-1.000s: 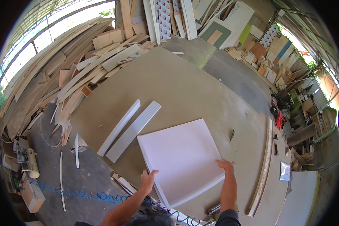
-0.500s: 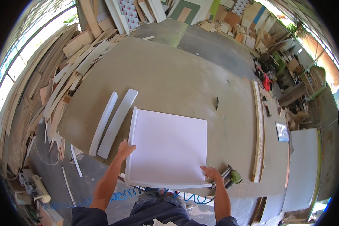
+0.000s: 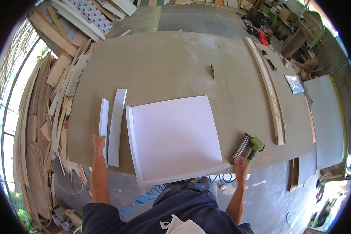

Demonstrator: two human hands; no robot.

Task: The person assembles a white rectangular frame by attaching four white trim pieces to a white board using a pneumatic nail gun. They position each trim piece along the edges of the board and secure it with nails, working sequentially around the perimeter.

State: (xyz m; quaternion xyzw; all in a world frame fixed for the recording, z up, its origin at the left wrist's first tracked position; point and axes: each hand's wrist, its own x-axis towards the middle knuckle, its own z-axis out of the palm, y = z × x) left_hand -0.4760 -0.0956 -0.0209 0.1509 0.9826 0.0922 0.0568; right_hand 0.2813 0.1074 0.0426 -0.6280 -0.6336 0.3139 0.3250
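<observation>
A white square panel (image 3: 173, 134) lies at the table's near edge, with raised white strips along its left and near sides. Left of it are two loose white strips: a longer one (image 3: 117, 124) beside the panel and a shorter one (image 3: 104, 117) further left. My left hand (image 3: 98, 143) is closed at the outer edge of the shorter strip, thumb on top. Just past the panel's near right corner, my right hand (image 3: 242, 165) has its fingers curled beside a green nail gun (image 3: 255, 145). What those fingers hold, if anything, is hidden.
On the brown table (image 3: 160, 66) lie a small dark slim tool (image 3: 212, 72) and, at the right, a long narrow board (image 3: 267, 89) and a silvery packet (image 3: 294, 84). Wood offcuts (image 3: 33, 136) are piled at the left. A coiled blue hose (image 3: 144, 197) hangs below the near edge.
My left hand has left the panel's side strip and moved left to the shorter loose strip. My right hand has moved off the panel toward the nail gun. The view has shifted.
</observation>
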